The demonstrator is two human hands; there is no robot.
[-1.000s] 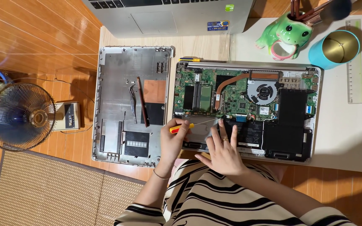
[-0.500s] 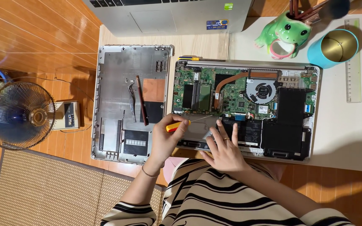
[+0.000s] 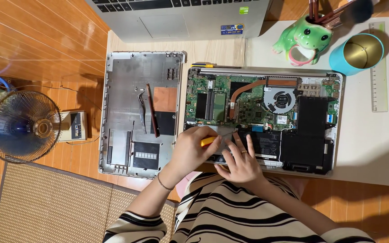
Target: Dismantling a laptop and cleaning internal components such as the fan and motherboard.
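An opened laptop [image 3: 271,101] lies bottom up on the desk, showing its green board, copper pipe, fan and black battery. My left hand [image 3: 190,150] is closed around a screwdriver with a yellow handle [image 3: 208,141], tip down at the laptop's near left part. My right hand [image 3: 241,162] rests beside it with fingers spread on the near edge, next to the battery. The removed grey bottom cover [image 3: 133,85] lies to the left, inside up.
A second laptop [image 3: 181,18] sits at the far edge. A small screwdriver [image 3: 214,65] lies above the board. A green frog pot [image 3: 305,38], teal cup [image 3: 356,53] and ruler [image 3: 378,67] stand far right. On the floor left are a fan [image 3: 23,126] and a woven mat [image 3: 46,207].
My left hand has shifted slightly over the laptop's near left corner, covering more of the screwdriver handle. My right hand stays in place.
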